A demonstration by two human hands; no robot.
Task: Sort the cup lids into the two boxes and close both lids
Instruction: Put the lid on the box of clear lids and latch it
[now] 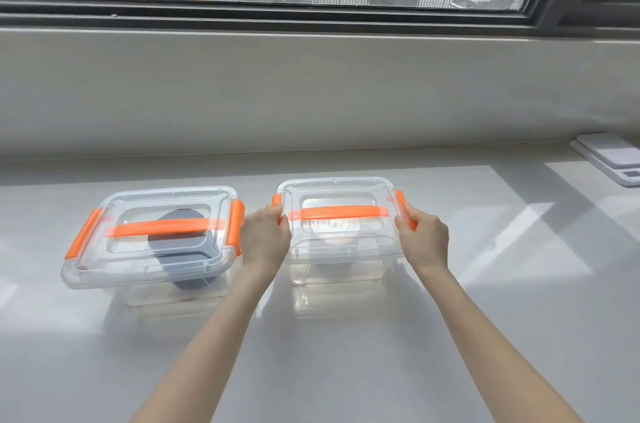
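Note:
Two clear plastic boxes with orange handles and orange side latches stand on the pale counter, both with their lids on. The left box (104, 270) holds dark grey cup lids (180, 214), seen through its lid. The right box (346, 256) holds clear cup lids (334, 227). My left hand (265, 235) grips the orange latch on the right box's left side. My right hand (422, 235) grips the orange latch (401, 201) on its right side. The left box's latches (235, 225) lie flat against its sides.
A white flat scale (616, 159) sits at the counter's far right. A low grey wall and a window run along the back of the counter (346, 353). Sun patches fall on the right part.

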